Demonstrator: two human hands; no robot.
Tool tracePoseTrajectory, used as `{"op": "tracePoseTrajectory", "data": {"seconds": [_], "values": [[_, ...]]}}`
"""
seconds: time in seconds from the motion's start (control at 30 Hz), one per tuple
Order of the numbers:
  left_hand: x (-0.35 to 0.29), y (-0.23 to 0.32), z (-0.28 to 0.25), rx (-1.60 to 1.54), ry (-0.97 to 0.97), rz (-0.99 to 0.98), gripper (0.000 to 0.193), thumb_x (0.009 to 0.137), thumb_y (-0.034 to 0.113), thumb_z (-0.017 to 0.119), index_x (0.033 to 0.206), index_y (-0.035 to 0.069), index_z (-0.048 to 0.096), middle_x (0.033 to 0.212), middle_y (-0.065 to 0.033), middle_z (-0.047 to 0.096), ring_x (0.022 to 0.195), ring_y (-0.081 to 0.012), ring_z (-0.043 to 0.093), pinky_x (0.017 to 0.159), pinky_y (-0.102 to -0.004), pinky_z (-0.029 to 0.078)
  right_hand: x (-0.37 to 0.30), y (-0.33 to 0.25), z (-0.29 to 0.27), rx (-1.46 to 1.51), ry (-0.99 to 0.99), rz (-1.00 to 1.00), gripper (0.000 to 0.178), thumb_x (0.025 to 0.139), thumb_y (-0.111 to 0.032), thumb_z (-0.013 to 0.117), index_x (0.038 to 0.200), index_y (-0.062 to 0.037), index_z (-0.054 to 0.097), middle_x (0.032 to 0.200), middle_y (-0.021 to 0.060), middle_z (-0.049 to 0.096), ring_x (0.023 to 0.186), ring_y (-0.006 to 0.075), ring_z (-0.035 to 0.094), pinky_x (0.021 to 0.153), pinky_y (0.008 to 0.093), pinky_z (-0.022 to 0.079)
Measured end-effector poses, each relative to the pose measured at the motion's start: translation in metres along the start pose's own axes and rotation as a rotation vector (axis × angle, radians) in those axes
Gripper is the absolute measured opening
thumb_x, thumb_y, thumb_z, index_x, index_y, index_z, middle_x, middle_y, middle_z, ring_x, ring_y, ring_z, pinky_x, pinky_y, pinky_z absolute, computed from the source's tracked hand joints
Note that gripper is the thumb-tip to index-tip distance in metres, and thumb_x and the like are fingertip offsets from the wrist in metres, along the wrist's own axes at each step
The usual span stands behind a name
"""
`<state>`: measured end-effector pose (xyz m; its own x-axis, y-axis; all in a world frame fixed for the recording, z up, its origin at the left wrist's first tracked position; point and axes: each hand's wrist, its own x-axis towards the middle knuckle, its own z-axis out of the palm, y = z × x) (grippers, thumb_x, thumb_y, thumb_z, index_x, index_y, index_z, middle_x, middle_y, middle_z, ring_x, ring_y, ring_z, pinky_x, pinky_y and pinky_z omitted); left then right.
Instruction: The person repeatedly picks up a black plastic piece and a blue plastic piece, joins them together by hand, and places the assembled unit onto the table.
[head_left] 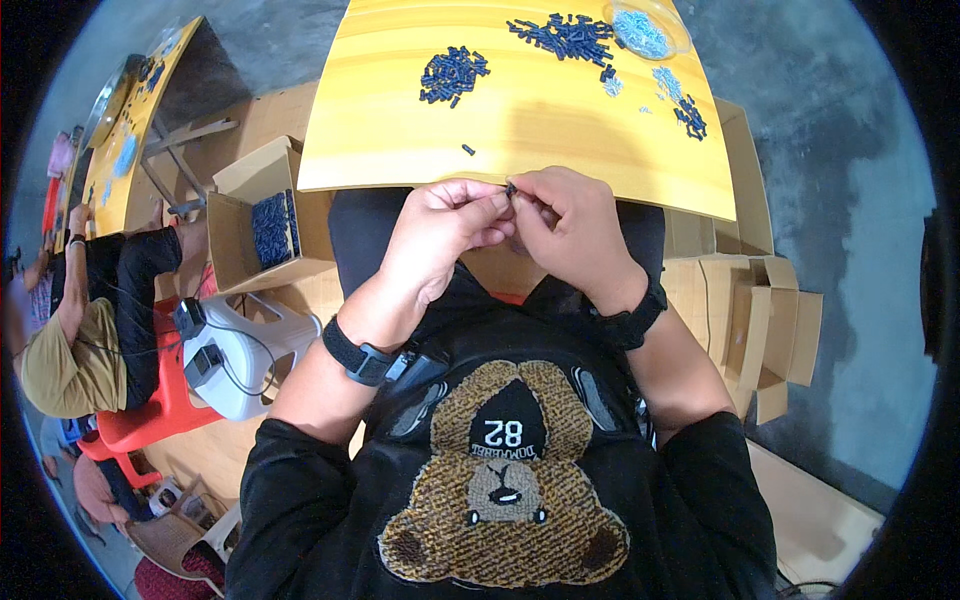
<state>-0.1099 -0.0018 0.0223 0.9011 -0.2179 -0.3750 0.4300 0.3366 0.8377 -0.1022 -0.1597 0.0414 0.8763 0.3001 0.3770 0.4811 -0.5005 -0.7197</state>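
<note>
At the near edge of the yellow table [400, 150], my two hands meet, fingertips pinched together. Between them shows a small dark part [511, 189], mostly covered by the fingers. My left hand [450, 220] grips it with thumb and index finger; my right hand [578, 222] pinches it from the other side. A single short black piece [468, 150] lies on the tabletop just beyond my left hand. Farther off are a pile of small black pieces [453, 76] and a larger black pile [568, 38].
A clear bowl of pale blue-grey small parts [642, 34] stands at the far right, with a few loose parts and a small black cluster [690, 118] nearby. Cardboard boxes [240, 240] flank the table. On the left are a white stool [245, 350] and a seated person [75, 340].
</note>
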Motion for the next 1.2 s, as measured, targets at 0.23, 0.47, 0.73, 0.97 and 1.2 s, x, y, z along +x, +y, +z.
{"op": "tracePoseTrajectory", "data": {"seconds": [0.23,0.47,0.73,0.97,1.2], "values": [[-0.003,0.011,0.006,-0.078,-0.060,-0.073,0.010,0.087,0.009,0.057,0.085,0.001,0.063,0.072,-0.0025,0.061,0.055,-0.0054,0.048,0.049,-0.0167,0.039,-0.005,0.005,0.005,-0.167,-0.056,-0.128,0.022,0.070,-0.009,0.061,0.089,0.0013,0.054,0.080,0.0170,0.056,0.079,0.0345,0.055,0.070,0.0406,0.046],[-0.004,-0.001,0.012,-0.140,0.011,-0.074,0.011,0.088,0.009,0.056,0.082,0.002,0.063,0.074,-0.0015,0.061,0.058,-0.0058,0.050,0.050,-0.0171,0.040,-0.008,0.005,0.004,-0.257,-0.031,-0.181,0.015,0.070,-0.009,0.062,0.079,-0.0015,0.052,0.072,0.0154,0.053,0.074,0.0337,0.053,0.067,0.0415,0.045],[-0.005,-0.005,0.014,-0.099,-0.048,-0.048,0.014,0.089,0.011,0.055,0.083,0.002,0.064,0.076,-0.0037,0.063,0.064,-0.0086,0.057,0.055,-0.0184,0.046,-0.012,0.007,0.001,-0.301,-0.025,-0.236,0.013,0.070,-0.009,0.061,0.075,-0.0024,0.051,0.072,0.0144,0.053,0.073,0.0326,0.054,0.068,0.0403,0.045],[0.009,-0.027,0.001,-0.086,-0.080,-0.179,0.014,0.090,0.013,0.054,0.089,0.002,0.063,0.085,-0.0063,0.064,0.077,-0.0142,0.062,0.072,-0.0274,0.053,-0.020,0.019,0.005,-0.242,-0.082,-0.177,0.013,0.070,-0.009,0.061,0.077,-0.0025,0.053,0.074,0.0139,0.054,0.075,0.0328,0.054,0.069,0.0405,0.046],[0.022,-0.039,0.001,-0.224,-0.057,-0.273,0.016,0.092,0.015,0.050,0.101,0.005,0.058,0.096,-0.0056,0.063,0.087,-0.0144,0.060,0.077,-0.0269,0.051,-0.020,0.026,0.008,-0.308,-0.053,0.051,0.017,0.070,-0.014,0.065,0.078,-0.0034,0.055,0.078,0.0136,0.058,0.079,0.0317,0.057,0.067,0.0404,0.047]]}}
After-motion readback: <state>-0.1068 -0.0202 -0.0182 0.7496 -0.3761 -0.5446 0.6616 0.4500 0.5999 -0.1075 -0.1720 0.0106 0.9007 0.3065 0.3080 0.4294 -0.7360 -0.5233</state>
